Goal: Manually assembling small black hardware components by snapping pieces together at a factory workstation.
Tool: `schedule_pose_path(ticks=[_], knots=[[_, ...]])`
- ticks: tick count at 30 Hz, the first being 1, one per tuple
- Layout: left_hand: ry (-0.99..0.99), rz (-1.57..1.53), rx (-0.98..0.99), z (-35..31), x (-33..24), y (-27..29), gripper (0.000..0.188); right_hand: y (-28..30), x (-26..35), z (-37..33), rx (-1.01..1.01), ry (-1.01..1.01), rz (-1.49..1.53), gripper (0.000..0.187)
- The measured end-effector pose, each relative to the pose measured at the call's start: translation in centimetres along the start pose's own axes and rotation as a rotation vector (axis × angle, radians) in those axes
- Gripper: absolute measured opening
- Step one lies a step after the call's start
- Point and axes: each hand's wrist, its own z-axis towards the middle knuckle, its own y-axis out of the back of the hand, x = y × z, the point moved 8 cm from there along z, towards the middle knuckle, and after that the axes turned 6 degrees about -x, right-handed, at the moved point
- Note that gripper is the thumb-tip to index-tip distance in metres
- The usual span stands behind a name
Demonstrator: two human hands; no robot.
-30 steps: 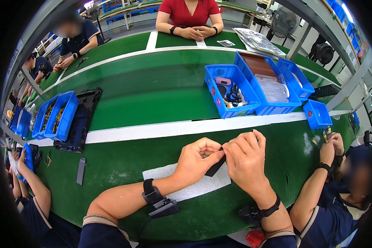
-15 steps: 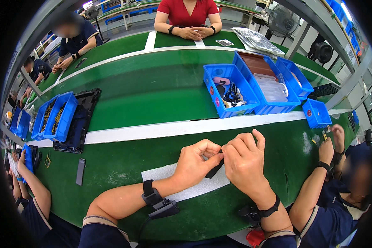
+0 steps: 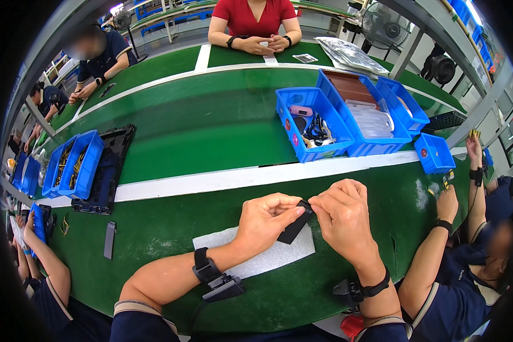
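My left hand [image 3: 263, 221] grips a flat black rectangular piece [image 3: 296, 229] near its upper end, thumb on top. The piece is tilted over a white textured sheet [image 3: 233, 251] on the green table. At the piece's top corner, my right hand [image 3: 343, 219] is closed in a pinch; what lies between its fingertips is too small to make out. A second dark slim rectangular piece [image 3: 109, 240] lies on the table to the left.
Blue bins [image 3: 313, 149] of parts stand at the back right, beside a small blue bin [image 3: 435, 154]. Blue trays [image 3: 85, 162] and a black frame [image 3: 115, 171] are at the left. Co-workers sit on both sides; a person in red [image 3: 253, 20] sits opposite.
My right hand has shifted slightly right, uncovering more of the black piece. The co-worker at the right has raised a hand holding something small and yellow.
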Motion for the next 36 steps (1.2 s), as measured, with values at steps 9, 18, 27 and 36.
schedule_pose_path(ticks=[9,18,27,36], knots=[[-0.090,-0.037,0.004,-0.1,-0.3,-0.2,0.018,-0.4,1.5,0.0,-0.031,0.109,-0.165,0.009],[0.019,-0.003,-0.003,0.0,0.0,0.0,0.021,-0.1,0.2,0.0,-0.012,0.067,-0.031,0.007],[0.076,-0.036,0.028,0.1,0.7,0.0,0.020,-0.8,1.1,-0.2,-0.030,0.134,-0.130,0.012],[0.044,-0.016,0.016,-0.1,0.2,-0.2,0.024,0.3,0.7,0.2,-0.079,0.048,-0.020,0.005]])
